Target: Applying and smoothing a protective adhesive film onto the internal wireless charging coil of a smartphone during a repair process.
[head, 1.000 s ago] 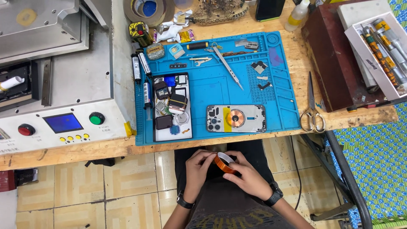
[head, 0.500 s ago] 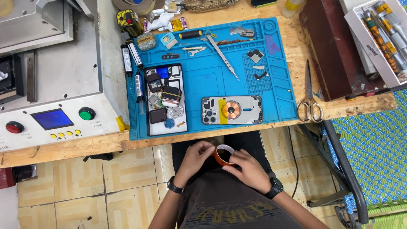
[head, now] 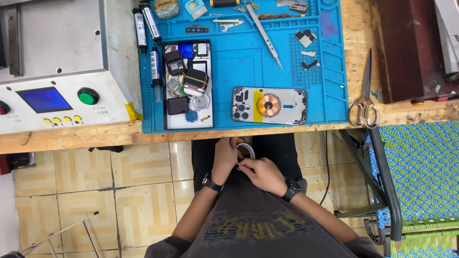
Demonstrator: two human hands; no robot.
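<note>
Both my hands are together over my lap, below the edge of the wooden bench [head: 95,136]. My left hand [head: 225,157] grips a small roll of tape [head: 246,150] from the left. My right hand [head: 260,173] pinches at the roll's lower edge with its fingertips. On the blue work mat [head: 239,67] just above lies an opened phone housing [head: 269,105] with a copper coil and a yellow tape strip across it.
A white tray of small phone parts [head: 187,86] sits on the mat's left side, tweezers [head: 264,36] further back. A grey machine [head: 57,71] with a blue screen and green button stands at the left. Scissors [head: 364,102] lie right of the mat. A woven chair [head: 420,181] stands at the right.
The view has shifted down and closer. My hands stay together on the tape roll, which has turned from showing its orange side to showing its pale ring.
</note>
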